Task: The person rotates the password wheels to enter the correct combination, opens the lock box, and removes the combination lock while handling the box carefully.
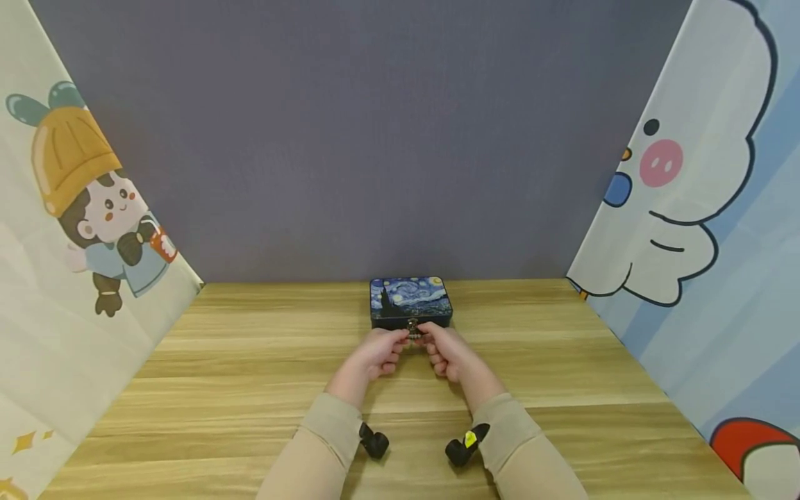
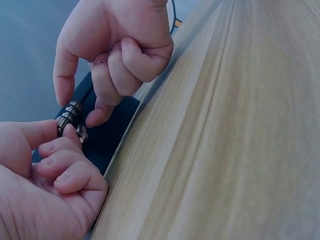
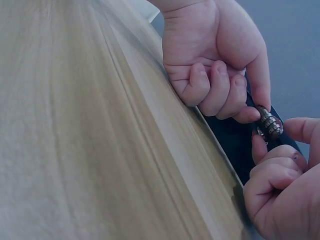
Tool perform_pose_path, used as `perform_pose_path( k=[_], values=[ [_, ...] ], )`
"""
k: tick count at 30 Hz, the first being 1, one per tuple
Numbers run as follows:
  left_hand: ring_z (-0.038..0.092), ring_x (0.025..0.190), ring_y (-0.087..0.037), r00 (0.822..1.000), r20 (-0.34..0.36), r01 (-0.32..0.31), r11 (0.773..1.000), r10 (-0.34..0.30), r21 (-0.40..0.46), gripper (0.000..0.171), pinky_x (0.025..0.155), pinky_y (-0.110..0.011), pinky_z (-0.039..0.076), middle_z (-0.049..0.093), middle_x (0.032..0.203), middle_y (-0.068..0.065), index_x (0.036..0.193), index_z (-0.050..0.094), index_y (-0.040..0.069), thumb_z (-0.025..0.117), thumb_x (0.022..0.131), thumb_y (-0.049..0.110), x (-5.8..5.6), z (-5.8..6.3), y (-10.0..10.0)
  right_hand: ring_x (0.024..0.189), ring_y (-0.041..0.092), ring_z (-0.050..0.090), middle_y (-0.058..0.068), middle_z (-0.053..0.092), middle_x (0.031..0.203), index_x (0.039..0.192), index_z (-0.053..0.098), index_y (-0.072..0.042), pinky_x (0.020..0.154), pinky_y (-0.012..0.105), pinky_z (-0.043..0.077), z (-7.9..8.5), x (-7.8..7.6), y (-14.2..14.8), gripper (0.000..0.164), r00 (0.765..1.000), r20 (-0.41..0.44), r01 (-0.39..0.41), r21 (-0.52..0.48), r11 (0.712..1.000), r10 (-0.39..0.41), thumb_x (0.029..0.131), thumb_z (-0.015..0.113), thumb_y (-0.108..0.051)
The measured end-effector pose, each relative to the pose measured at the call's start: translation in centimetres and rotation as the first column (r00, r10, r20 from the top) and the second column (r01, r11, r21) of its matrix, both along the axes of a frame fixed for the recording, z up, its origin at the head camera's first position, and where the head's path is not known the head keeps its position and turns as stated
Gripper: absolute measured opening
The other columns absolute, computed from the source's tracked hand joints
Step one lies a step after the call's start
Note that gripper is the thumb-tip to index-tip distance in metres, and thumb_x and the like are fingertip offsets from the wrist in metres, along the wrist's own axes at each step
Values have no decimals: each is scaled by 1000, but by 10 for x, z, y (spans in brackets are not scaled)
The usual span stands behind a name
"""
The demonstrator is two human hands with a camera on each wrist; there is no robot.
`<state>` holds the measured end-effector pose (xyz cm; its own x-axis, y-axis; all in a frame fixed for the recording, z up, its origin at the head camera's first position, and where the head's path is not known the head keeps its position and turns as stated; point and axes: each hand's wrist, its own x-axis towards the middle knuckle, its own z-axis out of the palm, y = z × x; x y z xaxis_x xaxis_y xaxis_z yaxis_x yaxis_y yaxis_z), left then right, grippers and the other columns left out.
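A small tin box [image 1: 410, 298] with a swirling blue night-sky picture on its lid stands at the back of the table, lid down. At its front clasp [image 1: 412, 323] is a small metal combination padlock [image 2: 70, 116] with ridged number dials. My left hand [image 1: 378, 351] pinches one end of the padlock between thumb and forefinger, other fingers curled. From the opposite side, my right hand [image 1: 451, 353] has its thumb and forefinger around the dial end, its remaining fingers folded in. Fingertips partly hide the shackle, and the digits are too small to read.
The wood-grain table [image 1: 250, 389] spreads around both forearms. A dark grey panel [image 1: 375, 139] rises right behind the box. Cartoon-printed sheets [image 1: 37, 292] flank the table on either side. A small black camera hangs at each cuff.
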<state>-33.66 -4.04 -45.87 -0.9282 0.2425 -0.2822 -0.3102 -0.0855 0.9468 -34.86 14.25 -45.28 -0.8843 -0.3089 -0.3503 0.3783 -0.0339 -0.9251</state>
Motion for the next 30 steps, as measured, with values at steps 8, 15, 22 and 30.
perform_pose_path(
  k=[8, 15, 22, 30],
  values=[
    [20, 47, -6, 1000, -2, -15, 1000, 15, 7, 36, 43, -21, 20, 33, 63, 7, 111, 58, -10, 56, 105, 25, -8, 0, 4, 44, 6, 21, -8, 29, 56, 114, 61, 1, 40, 21, 18, 2, -13, 9, 47, 1000, -22, -1, 77, 997, 3, 95, 63, -42],
    [19, 46, -6, 1000, -2, -31, 1000, 31, 5, 33, 43, -21, 20, 33, 62, 7, 108, 58, -9, 56, 105, 24, -12, 4, 9, 44, 7, 21, -7, 29, 55, 109, 59, 0, 40, 22, 18, 6, -20, 13, 45, 998, -65, -15, 119, 993, 23, 92, 69, -40],
    [20, 46, -6, 999, -2, -44, 999, 44, 3, 33, 44, -22, 20, 34, 62, 6, 109, 58, -9, 55, 105, 24, -18, 5, 12, 44, 8, 21, -7, 29, 54, 104, 59, 0, 39, 23, 18, 8, -27, 13, 38, 996, -71, -35, 117, 993, 44, 89, 69, -34],
    [20, 46, -6, 999, -12, -50, 999, 50, 2, 31, 44, -22, 20, 34, 61, 7, 104, 59, -7, 55, 105, 23, -25, 5, 16, 43, 7, 21, -7, 29, 53, 84, 56, -6, 39, 22, 18, 5, -36, 11, 22, 997, -60, -51, 68, 996, 55, 88, 67, -25]
  ],
)
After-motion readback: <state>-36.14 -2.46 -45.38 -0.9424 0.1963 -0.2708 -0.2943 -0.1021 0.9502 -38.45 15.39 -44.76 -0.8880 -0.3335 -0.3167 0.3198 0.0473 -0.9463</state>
